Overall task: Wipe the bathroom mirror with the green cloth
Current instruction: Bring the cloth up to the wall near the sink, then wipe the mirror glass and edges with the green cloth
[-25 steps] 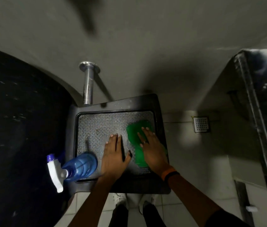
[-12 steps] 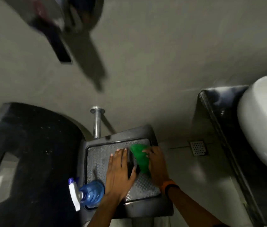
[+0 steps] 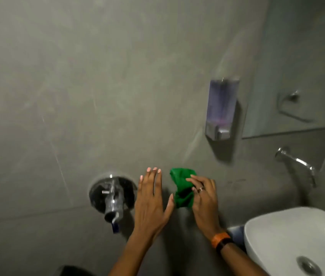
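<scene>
A crumpled green cloth [image 3: 181,188] hangs in front of the grey wall, gripped by my right hand [image 3: 204,202], which wears a ring and an orange wristband. My left hand [image 3: 151,200] is raised just left of the cloth, fingers spread and flat, thumb almost touching the cloth's lower edge, holding nothing. The bathroom mirror [image 3: 297,76] is mounted on the wall at the upper right, well above and to the right of both hands; it reflects a towel ring.
A soap dispenser [image 3: 220,110] hangs on the wall left of the mirror. A chrome wall valve [image 3: 111,196] sticks out left of my left hand. A white basin [image 3: 297,240] sits at lower right under a chrome spout [image 3: 297,164].
The view has swung up from the black stool and spray bottle to the wall. My right hand has lifted the green cloth off the stool; my left hand rose alongside it.
</scene>
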Available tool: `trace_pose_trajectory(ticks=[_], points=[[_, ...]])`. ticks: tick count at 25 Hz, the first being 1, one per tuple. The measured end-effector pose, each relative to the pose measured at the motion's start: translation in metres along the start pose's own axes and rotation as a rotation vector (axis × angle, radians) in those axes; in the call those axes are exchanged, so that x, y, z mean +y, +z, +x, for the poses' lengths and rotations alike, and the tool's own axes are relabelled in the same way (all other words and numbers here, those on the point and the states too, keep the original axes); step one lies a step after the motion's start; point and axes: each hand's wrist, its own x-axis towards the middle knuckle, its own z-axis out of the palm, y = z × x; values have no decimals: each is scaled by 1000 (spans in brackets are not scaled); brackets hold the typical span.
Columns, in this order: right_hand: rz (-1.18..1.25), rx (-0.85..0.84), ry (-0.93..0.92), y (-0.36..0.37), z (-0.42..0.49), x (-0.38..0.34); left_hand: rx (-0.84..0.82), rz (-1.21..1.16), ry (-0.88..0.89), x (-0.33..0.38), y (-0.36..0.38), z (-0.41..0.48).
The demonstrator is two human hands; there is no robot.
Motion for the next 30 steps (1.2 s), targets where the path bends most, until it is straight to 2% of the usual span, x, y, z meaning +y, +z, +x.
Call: trace_pose_trajectory(ticks=[5,9,13,21,23,25,28,30], points=[[-20,317,-333,-49,135,-109,218,30,131,24,-89,150],[-81,472,-489,-91,216,-155,321,121,208,50,-133,235],[-153,546,-601,-134,289,-171,371,176,291,85,-142,293],[-322,734,-673,-217,462,-175,437,284,381,142,-110,390],[-279,730,-685,-239,508,-192,471,304,409,155,-105,418],[-267,620,-635,-252,539,-200,490,339,437,165,-101,442],[-643,490,-580,-241,551,-180,508,396,457,170,-94,468],[-638,468,-553,-225,542,-168,516,418,461,170,-88,479]])
